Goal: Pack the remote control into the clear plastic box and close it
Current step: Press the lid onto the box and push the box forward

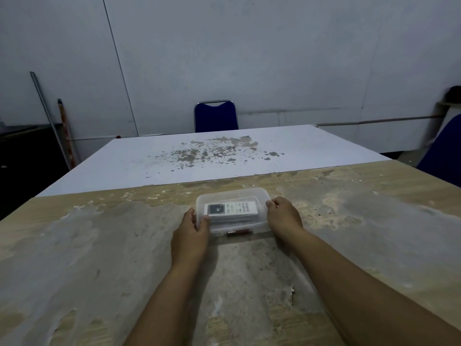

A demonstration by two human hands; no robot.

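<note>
A clear plastic box (233, 196) sits on the worn wooden table in front of me, with its lid lying over the top. Inside it, seen through the plastic, lies a white remote control (230, 209), lengthwise from left to right, buttons up. My left hand (190, 232) grips the box's left end, thumb on the lid's near left corner. Against the right end rests my right hand (283, 216), fingers curled over the lid's edge. A small dark red latch (238, 232) shows at the box's near side.
The wooden table (99, 245) has a peeling, stained top. Beyond it stands a white table (199, 156) with dark stains. A blue chair (215, 116) is behind that, another blue chair (444, 156) at the right edge. Poles lean on the wall at left.
</note>
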